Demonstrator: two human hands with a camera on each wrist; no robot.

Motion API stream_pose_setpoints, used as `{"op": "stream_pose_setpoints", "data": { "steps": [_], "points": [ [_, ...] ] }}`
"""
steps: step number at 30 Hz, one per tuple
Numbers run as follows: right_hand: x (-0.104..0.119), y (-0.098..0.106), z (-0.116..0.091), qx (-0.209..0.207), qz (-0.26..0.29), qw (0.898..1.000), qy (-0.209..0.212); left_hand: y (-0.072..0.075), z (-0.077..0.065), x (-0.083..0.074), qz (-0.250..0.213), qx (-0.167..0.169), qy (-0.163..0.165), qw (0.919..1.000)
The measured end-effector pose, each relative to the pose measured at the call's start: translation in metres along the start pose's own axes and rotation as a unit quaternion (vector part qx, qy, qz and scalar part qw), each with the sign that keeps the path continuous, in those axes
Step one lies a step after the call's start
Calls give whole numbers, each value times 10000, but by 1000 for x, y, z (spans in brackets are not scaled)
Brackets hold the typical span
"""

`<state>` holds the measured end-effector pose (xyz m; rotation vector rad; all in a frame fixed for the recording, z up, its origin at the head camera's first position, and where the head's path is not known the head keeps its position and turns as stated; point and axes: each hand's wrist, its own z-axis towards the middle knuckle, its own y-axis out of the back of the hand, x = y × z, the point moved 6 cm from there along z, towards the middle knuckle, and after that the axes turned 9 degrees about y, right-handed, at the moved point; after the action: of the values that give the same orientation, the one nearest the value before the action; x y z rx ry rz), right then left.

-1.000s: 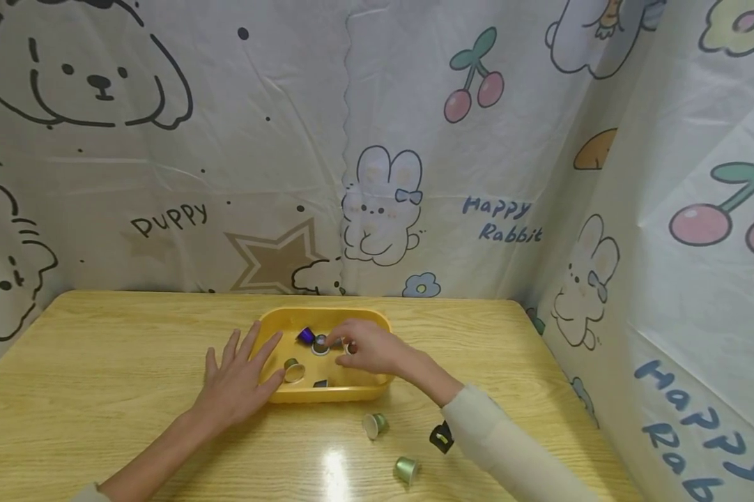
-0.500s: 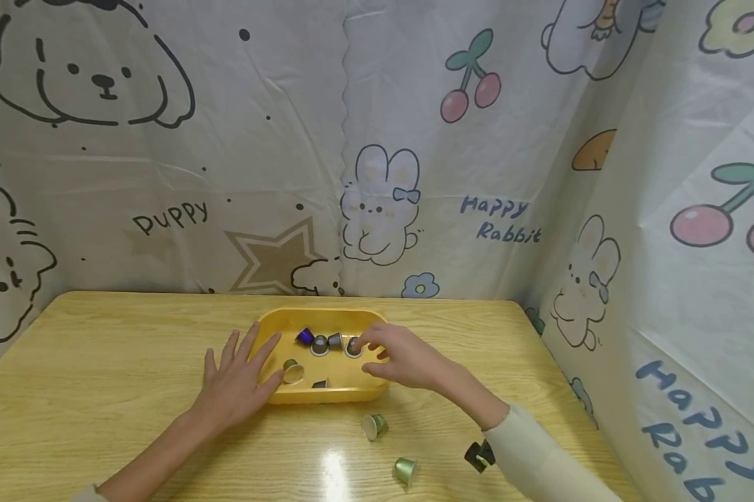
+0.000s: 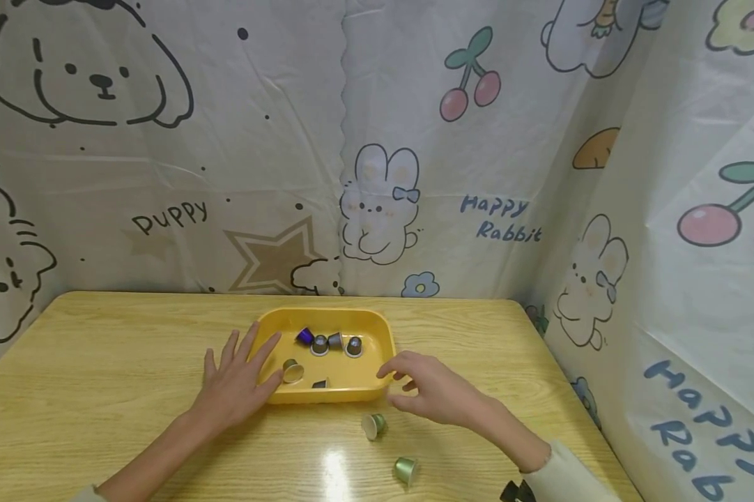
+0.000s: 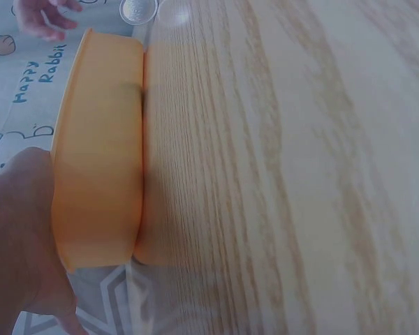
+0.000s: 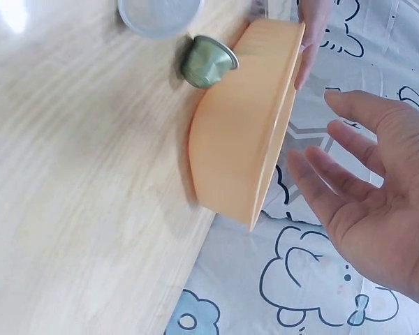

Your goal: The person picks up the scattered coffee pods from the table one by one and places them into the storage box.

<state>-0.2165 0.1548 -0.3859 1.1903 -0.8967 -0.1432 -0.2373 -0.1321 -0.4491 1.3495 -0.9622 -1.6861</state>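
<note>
A yellow plastic tray [image 3: 333, 394] stands on the table with several coffee capsules inside. Among them are a purple capsule [image 3: 304, 337], two grey ones side by side, a dark capsule [image 3: 354, 346] at the right and an olive-gold capsule [image 3: 293, 371] lying near the front left. My left hand [image 3: 239, 380] rests at the tray's left side, fingers spread over the rim. By the front right corner is my right hand [image 3: 436, 390], fingers loosely bent with nothing between them. In front of the tray lie two green capsules, one [image 3: 374, 426] close to its wall and another [image 3: 405, 470] nearer me.
The light wooden table [image 3: 132, 335] ends at a cloth backdrop [image 3: 277, 139] printed with cartoon animals, which also rises along the right side. A black device [image 3: 517, 491] sits at my right sleeve.
My right hand has drawn out of the tray, to the right and toward me, uncovering the grey and dark capsules there. My left hand and the tray have stayed put.
</note>
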Motion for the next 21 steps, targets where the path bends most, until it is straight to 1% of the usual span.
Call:
{"op": "stream_pose_setpoints", "data": {
  "steps": [3, 6, 9, 18, 21],
  "points": [
    [-1, -6, -9, 128, 256, 9996, -54, 0, 0, 0, -18, 12, 0, 10000],
    [-1, -13, -17, 261, 549, 9981, -40, -1, 0, 0, -41, 32, -3, 10000],
    [-1, -21, -24, 357, 713, 9968, 11, -1, 0, 1, -56, 48, -4, 10000],
    [-3, -44, -33, 691, 630, 9956, 53, 0, 0, 1, -42, 32, 1, 10000],
    [-5, -49, -35, 716, 555, 9959, 55, -1, 0, 1, -58, 49, -2, 10000]
  ]
}}
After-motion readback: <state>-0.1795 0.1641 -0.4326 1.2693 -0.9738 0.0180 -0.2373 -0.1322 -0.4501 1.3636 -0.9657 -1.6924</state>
